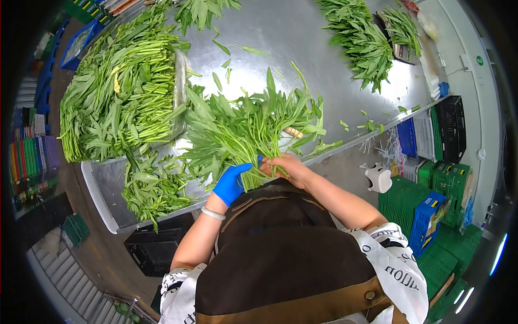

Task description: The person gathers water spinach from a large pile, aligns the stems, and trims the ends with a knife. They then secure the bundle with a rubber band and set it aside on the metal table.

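A loose bunch of leafy greens, resembling water spinach, is held at the near edge of the metal table with its stems toward me. My left hand, in a blue glove, is closed around the stems on the left side. On the right, my bare right hand has its fingers closed on stems of the same bunch. Just beyond that hand, a ridged wooden handle shows among the leaves; the rest of it is hidden. A large stack of greens lies to the left, its cut stems facing right.
Loose greens lie at the table's near left corner. Finished-looking bunches sit at the back right, beside a dark tray. Leaf scraps dot the metal table. Green crates and a blue crate stand at right.
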The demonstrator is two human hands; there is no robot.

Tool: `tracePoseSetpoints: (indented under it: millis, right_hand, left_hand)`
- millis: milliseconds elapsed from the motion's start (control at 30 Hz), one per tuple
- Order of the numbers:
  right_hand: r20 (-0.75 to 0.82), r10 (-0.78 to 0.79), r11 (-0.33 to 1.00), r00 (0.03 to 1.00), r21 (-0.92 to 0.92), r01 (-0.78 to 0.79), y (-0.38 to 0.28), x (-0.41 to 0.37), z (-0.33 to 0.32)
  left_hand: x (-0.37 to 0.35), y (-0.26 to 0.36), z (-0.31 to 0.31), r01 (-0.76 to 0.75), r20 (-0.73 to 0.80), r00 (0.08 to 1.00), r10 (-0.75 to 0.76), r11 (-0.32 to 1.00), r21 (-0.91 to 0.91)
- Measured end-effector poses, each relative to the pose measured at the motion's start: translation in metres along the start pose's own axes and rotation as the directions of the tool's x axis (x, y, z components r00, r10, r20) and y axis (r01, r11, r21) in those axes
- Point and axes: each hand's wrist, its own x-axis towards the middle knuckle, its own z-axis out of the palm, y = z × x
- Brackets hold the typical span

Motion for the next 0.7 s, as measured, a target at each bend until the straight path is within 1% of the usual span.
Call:
tracePoseSetpoints:
  millis: [33,67,100,133,167,200,233,267,300,333,367,400,433,467,500,533,567,600,633,667,700]
  right_hand:
    - [-0.018,-0.044,0.997,0.999,-0.06,0.043,0.006,0.005,0.001]
    - [0.006,-0.056,0.987,0.998,-0.153,0.056,0.007,0.007,0.005]
    - [0.031,-0.068,0.967,0.997,-0.245,0.074,0.005,0.009,0.01]
    - [0.056,-0.08,0.938,0.995,-0.335,0.094,0.004,0.011,0.016]
    - [0.05,-0.115,0.945,0.992,-0.304,0.125,0.005,0.012,0.021]
    - [0.019,-0.144,0.939,0.989,-0.312,0.143,0.008,0.015,0.018]
    - [-0.009,-0.174,0.933,0.985,-0.322,0.161,0.012,0.022,0.014]
    - [-0.034,-0.2,0.926,0.979,-0.335,0.177,0.014,0.027,0.009]
    - [-0.066,-0.245,0.911,0.967,-0.357,0.207,0.002,0.016,0.013]
    - [-0.047,-0.248,0.948,0.968,-0.219,0.233,-0.002,0.013,0.012]
    - [-0.031,-0.255,0.965,0.967,-0.077,0.252,-0.005,0.01,0.009]
    - [-0.018,-0.264,0.962,0.964,0.07,0.264,-0.008,0.007,0.007]
    - [0.025,-0.191,0.971,0.981,0.148,0.185,-0.012,0.003,0.005]
    - [0.057,-0.197,0.973,0.979,0.133,0.188,-0.016,-0.001,0.003]
    - [0.09,-0.204,0.974,0.975,0.115,0.193,-0.023,-0.005,0.002]
    - [0.124,-0.209,0.976,0.97,0.096,0.197,-0.037,-0.013,0.01]
    - [0.079,-0.328,0.945,0.941,0.011,0.328,-0.052,-0.027,0.016]
    - [0.108,-0.45,0.889,0.886,-0.041,0.457,-0.071,-0.044,0.019]
    - [0.093,-0.529,0.845,0.843,-0.033,0.534,-0.086,-0.063,0.022]
    - [0.171,-0.627,0.777,0.76,0.068,0.626,-0.097,-0.073,0.017]
    - [0.205,-0.681,0.73,0.703,0.109,0.675,-0.103,-0.072,0.013]
  left_hand:
    - [-0.002,0.0,0.004,-0.01,-0.005,1.0,0.01,0.999,0.039]
    - [-0.004,0.0,0.006,-0.017,-0.009,1.0,0.018,0.997,0.079]
    - [0.004,-0.008,-0.007,-0.047,-0.06,0.997,0.053,0.994,0.102]
    - [0.007,-0.011,-0.014,-0.045,-0.063,0.997,0.053,0.991,0.123]
    - [0.008,-0.013,-0.022,-0.042,-0.065,0.996,0.052,0.989,0.143]
    - [0.006,-0.01,-0.019,-0.04,-0.069,0.996,0.052,0.986,0.162]
    - [0.004,-0.006,-0.016,-0.019,-0.072,0.997,0.027,0.995,0.102]
    - [0.0,-0.003,-0.013,-0.033,-0.074,0.997,0.038,0.997,0.066]
    - [-0.008,0.003,-0.001,-0.046,-0.076,0.996,0.048,0.999,0.03]
    - [-0.011,0.006,0.004,-0.059,-0.076,0.995,0.058,0.998,-0.005]
    - [-0.014,0.005,-0.001,-0.091,-0.059,0.994,0.094,0.995,0.052]
    - [-0.017,0.005,0.001,-0.098,-0.089,0.991,0.105,0.992,0.079]
    - [-0.019,0.006,0.005,-0.102,-0.116,0.987,0.115,0.989,0.106]
    - [-0.021,0.006,0.008,-0.107,-0.14,0.982,0.126,0.985,0.135]
    - [-0.016,0.001,0.001,-0.155,-0.124,0.974,0.188,0.96,0.233]
    - [-0.014,0.002,0.001,-0.165,-0.115,0.972,0.202,0.949,0.269]
    - [-0.014,0.002,0.0,-0.174,-0.111,0.97,0.216,0.937,0.302]
    - [-0.015,0.001,-0.001,-0.182,-0.109,0.967,0.229,0.926,0.332]
    - [-0.016,0.002,0.001,-0.18,-0.117,0.967,0.226,0.932,0.314]
    - [-0.018,0.003,0.003,-0.2,-0.092,0.968,0.235,0.937,0.287]
    - [-0.019,0.005,0.005,-0.221,-0.062,0.968,0.245,0.939,0.263]
